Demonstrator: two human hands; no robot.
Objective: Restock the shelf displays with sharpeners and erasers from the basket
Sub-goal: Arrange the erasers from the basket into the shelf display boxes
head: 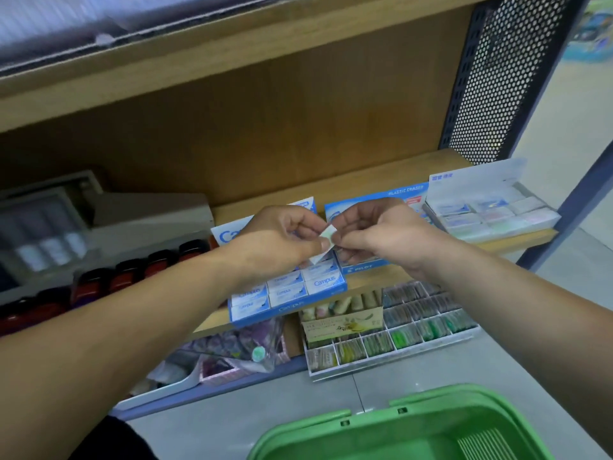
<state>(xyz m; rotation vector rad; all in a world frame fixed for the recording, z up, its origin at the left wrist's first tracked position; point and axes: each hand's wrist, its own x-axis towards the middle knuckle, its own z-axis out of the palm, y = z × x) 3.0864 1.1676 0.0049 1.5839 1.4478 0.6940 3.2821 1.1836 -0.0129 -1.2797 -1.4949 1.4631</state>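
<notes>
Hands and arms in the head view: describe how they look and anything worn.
The left hand and right hand are bare: no gloves, rings or watch visible. The left forearm and right forearm are uncovered to the frame edge, no sleeves in view.

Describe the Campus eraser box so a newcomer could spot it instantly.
Start at the wooden shelf. Just under the left hand, which pinches a small eraser, sits a blue display box. Unlike the Pilot box to its right, its white-sleeved erasers read Campus.
</notes>
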